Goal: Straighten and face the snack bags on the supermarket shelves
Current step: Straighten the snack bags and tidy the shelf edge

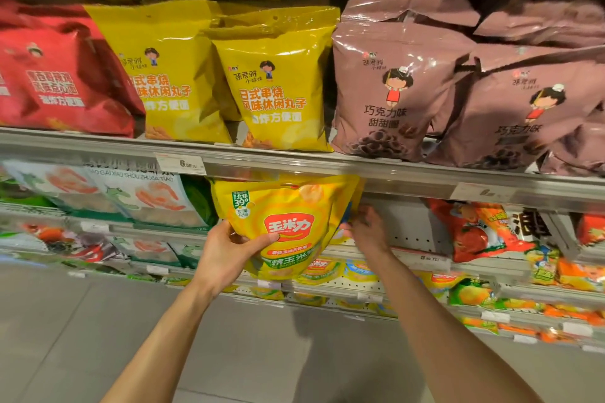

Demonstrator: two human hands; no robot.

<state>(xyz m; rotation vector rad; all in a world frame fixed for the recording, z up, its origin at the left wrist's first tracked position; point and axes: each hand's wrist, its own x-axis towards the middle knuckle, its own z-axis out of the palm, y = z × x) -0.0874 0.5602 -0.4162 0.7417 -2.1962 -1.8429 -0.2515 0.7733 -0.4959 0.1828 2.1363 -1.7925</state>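
Observation:
A yellow corn snack bag [288, 206] with a red logo stands face-out on the second shelf, in front of the shelf edge. My left hand [229, 249] grips its lower left side, thumb across the front. My right hand [363, 226] reaches behind the bag's right edge, and its curled fingers touch another yellow bag [343, 232] there. Whether they grip that bag I cannot tell. On the shelf above stand two yellow bags [278, 88], mauve chocolate ring bags [393, 91] and a red bag [59, 75].
White and green shrimp-stick bags [144, 196] sit left of the held bag. Orange and red bags [474, 229] fill the right side. A bare gap of perforated back panel [406, 222] lies between. The metal shelf rail [327, 170] with price tags runs just above my hands. Grey floor [262, 353] below.

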